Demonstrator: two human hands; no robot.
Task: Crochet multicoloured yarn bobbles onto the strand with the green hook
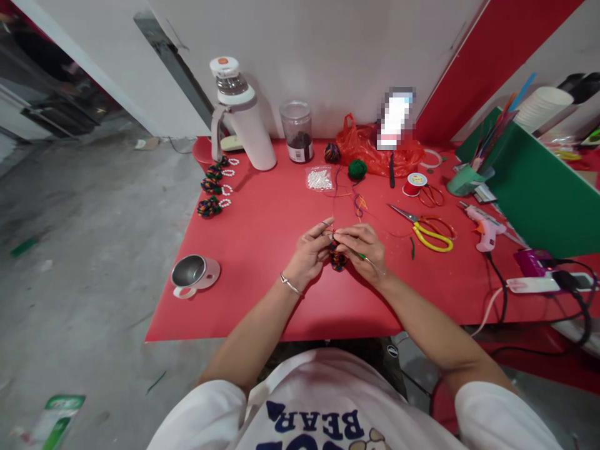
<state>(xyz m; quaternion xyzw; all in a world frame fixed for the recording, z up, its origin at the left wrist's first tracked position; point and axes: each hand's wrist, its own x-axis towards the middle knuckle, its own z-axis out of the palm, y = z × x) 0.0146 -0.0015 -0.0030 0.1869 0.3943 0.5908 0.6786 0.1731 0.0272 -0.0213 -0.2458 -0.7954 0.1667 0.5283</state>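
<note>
Close together above the red table, my two hands work at a small dark multicoloured crocheted piece (337, 259). My left hand (309, 250) pinches its upper part, with the index finger raised and yarn running over it. In the closed fingers of my right hand (363, 250) is a thin crochet hook (370, 262) with a green part; its tip is hidden at the stitches. Loose yarn strands (359, 203) lead back toward a green yarn ball (357, 169) and a dark multicoloured yarn ball (332, 153).
Finished-looking crocheted pieces with bead loops (209, 207) line the left edge, above a mug (194, 274). A flask (248, 125), a jar (299, 134) and a bead packet (319, 179) stand or lie behind. Scissors (429, 234), a glue gun (487, 228) and a power strip (529, 285) are rightward.
</note>
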